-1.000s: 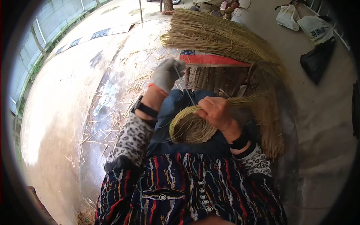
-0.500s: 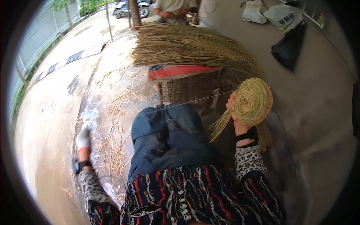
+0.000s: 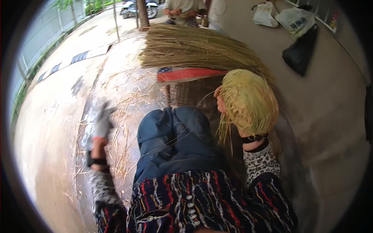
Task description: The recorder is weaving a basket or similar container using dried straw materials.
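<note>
My right hand (image 3: 223, 103) holds up a round woven straw disc (image 3: 249, 100) with loose yellow strands hanging from its lower edge. The disc hides most of that hand. My left hand (image 3: 102, 122), in a grey glove, is stretched out to the left over straw scraps on the ground; it is blurred. A thin thread (image 3: 182, 134) runs from the disc across my blue-trousered knees (image 3: 173, 136) toward the left hand, which seems to pull it.
A big bundle of dry straw (image 3: 198, 48) lies ahead on a woven basket (image 3: 190, 93) with a red and blue cloth (image 3: 186, 73). Another person (image 3: 182, 7) sits beyond it. Bags (image 3: 297, 35) lie at the upper right. Loose straw litters the concrete on the left.
My right hand has lifted the straw disc from my lap up and to the right. My left hand swung from near the disc far out to the left, drawing the thread.
</note>
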`<state>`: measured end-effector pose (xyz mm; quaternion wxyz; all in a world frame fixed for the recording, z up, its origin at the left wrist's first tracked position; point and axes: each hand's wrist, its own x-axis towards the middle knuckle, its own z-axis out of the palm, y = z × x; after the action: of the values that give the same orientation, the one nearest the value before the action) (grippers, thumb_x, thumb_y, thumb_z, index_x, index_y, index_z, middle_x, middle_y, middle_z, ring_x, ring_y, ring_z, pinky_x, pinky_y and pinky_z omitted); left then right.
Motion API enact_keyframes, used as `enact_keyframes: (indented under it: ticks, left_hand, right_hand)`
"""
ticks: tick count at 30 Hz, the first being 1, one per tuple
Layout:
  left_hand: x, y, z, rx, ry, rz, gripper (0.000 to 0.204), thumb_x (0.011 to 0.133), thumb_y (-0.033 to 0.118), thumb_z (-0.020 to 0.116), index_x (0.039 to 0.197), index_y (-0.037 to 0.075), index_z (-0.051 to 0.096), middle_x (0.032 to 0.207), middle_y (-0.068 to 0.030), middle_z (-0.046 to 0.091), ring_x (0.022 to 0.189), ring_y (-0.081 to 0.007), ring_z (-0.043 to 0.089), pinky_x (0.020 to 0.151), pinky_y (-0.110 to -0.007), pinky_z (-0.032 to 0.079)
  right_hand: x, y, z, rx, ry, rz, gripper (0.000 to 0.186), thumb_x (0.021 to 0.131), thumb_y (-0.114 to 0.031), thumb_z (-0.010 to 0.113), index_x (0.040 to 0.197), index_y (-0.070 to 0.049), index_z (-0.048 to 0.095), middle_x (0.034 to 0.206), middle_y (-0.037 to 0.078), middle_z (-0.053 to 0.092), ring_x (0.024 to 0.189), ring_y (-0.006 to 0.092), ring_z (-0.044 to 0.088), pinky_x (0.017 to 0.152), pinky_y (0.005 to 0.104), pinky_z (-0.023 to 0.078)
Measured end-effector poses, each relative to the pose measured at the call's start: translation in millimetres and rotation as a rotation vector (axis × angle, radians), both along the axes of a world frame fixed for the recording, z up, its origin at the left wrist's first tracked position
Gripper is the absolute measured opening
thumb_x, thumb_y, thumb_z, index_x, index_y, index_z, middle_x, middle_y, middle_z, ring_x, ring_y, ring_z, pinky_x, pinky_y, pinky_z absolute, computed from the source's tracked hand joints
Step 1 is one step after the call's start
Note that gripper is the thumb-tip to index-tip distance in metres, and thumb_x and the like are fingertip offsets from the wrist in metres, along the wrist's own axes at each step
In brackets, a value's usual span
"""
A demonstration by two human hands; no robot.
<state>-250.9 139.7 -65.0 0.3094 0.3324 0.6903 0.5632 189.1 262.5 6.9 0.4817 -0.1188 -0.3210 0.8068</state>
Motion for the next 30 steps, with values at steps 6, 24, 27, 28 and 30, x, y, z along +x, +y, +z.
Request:
enact_keyframes:
  ticks: [6, 24, 27, 28, 30]
  left_hand:
    - [185, 31, 105, 0.002, -0.13, -0.903, 0.04, 0.089, 0.012, 0.053, 0.129, 0.008, 0.052, 0.109, -0.0051, 0.06, 0.076, -0.0129, 0.057, 0.063, -0.024, 0.049]
    - [122, 68, 15, 0.066, 0.204, -0.577, 0.023, 0.096, 0.026, 0.048, 0.088, 0.007, 0.057, 0.077, -0.008, 0.065, 0.067, -0.0228, 0.063, 0.061, -0.036, 0.05]
    - [125, 98, 16, 0.236, 0.304, -0.386, 0.023, 0.097, 0.026, 0.046, 0.091, 0.006, 0.056, 0.078, -0.0096, 0.065, 0.072, -0.0254, 0.066, 0.066, -0.042, 0.052]
    - [141, 106, 36, 0.263, -0.344, -0.381, 0.023, 0.099, 0.027, 0.043, 0.091, 0.01, 0.056, 0.076, -0.006, 0.063, 0.066, -0.0207, 0.062, 0.061, -0.034, 0.05]
    - [135, 122, 41, 0.286, -0.991, -0.323, 0.025, 0.102, 0.027, 0.04, 0.09, 0.014, 0.057, 0.073, -0.0024, 0.061, 0.06, -0.016, 0.059, 0.056, -0.026, 0.049]
  right_hand:
    - [-51, -51, 50, 0.132, -0.226, 0.175, 0.052, 0.099, -0.037, 0.045, 0.133, 0.003, 0.042, 0.12, 0.017, 0.055, 0.108, 0.0209, 0.056, 0.092, 0.0319, 0.05]
    - [-59, -2, -43, 1.479, -1.362, -0.487, 0.034, 0.085, -0.038, 0.064, 0.07, -0.01, 0.053, 0.065, 0.009, 0.058, 0.06, 0.031, 0.06, 0.051, 0.0409, 0.047]
    - [-67, -5, -39, 1.536, -1.267, -0.439, 0.035, 0.084, -0.038, 0.064, 0.067, -0.011, 0.049, 0.065, 0.007, 0.057, 0.059, 0.0299, 0.059, 0.05, 0.0406, 0.046]
    - [-67, -4, -42, 1.545, -1.264, -0.425, 0.035, 0.084, -0.038, 0.064, 0.067, -0.011, 0.049, 0.065, 0.007, 0.057, 0.059, 0.0299, 0.059, 0.049, 0.0408, 0.046]
    - [-71, -5, -39, 1.572, -1.243, -0.396, 0.035, 0.084, -0.038, 0.064, 0.067, -0.011, 0.05, 0.065, 0.007, 0.057, 0.059, 0.0299, 0.059, 0.049, 0.0409, 0.045]
